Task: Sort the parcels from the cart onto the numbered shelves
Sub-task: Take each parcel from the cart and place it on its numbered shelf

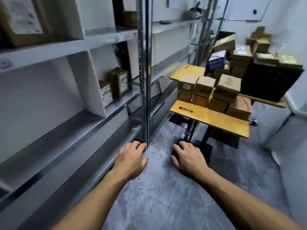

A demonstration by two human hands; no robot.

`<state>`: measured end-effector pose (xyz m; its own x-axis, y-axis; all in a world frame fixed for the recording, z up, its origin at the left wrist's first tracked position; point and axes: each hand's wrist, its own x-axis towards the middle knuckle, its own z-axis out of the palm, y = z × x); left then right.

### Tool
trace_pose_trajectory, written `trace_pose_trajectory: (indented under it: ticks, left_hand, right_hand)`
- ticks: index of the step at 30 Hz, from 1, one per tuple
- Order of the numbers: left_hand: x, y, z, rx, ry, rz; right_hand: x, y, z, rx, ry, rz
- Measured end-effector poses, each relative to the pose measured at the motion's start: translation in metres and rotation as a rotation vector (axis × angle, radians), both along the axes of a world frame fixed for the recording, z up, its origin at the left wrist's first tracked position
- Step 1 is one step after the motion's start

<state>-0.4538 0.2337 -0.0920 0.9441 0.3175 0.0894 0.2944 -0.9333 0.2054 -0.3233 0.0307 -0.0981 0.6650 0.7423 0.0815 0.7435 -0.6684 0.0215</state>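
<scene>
Forearms reach forward from the bottom edge, bare, both palms turned down over the grey floor (159, 188). The left hand (131, 159) has its fingers loosely spread and grips nothing; its fingertips lie beside the foot of the metal upright (144, 80) of the shelving. The right hand (188, 157) is well apart from it, also spread and empty, in front of the black base (206, 149) of a table. On the left the grey metal shelves (79, 45) run away from the camera, split by white dividers (90, 83). Two small labelled parcels (114, 87) stand upright on the middle shelf just beyond one divider, and a larger labelled box (21, 20) sits on the upper shelf at the near top corner. Ahead and to the right stands a yellow-topped table (206, 117) carrying a stack of brown cardboard parcels (214, 92), packed touching one another in two layers. Behind that a black box (269, 82) rests on a second yellow surface, with more cartons (240, 58) heaped beyond it against the far wall, too blurred to count. No shelf numbers can be read.
</scene>
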Motion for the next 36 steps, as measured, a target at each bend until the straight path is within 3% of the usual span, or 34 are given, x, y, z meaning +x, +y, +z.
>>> trace_pose_trajectory:
  ticks: [6,19,25,31,36]
  left_hand:
    - [0.109,-0.028,-0.006,0.021,-0.001,-0.203]
    - [0.376,-0.035,0.012,0.018,-0.067,-0.450]
    - [0.455,-0.072,0.007,0.027,-0.035,-0.580]
    - [0.547,-0.102,-0.005,0.019,-0.048,-0.607]
    - [0.636,-0.117,0.000,-0.033,-0.090,-0.465]
  right_hand:
    - [0.067,-0.055,-0.010,-0.004,0.040,-0.238]
    - [0.281,-0.075,0.004,0.054,0.017,-0.544]
    - [0.340,-0.101,-0.004,0.098,0.065,-0.661]
    - [0.424,-0.124,-0.013,0.163,0.102,-0.695]
    - [0.519,-0.142,-0.008,0.307,0.139,-0.644]
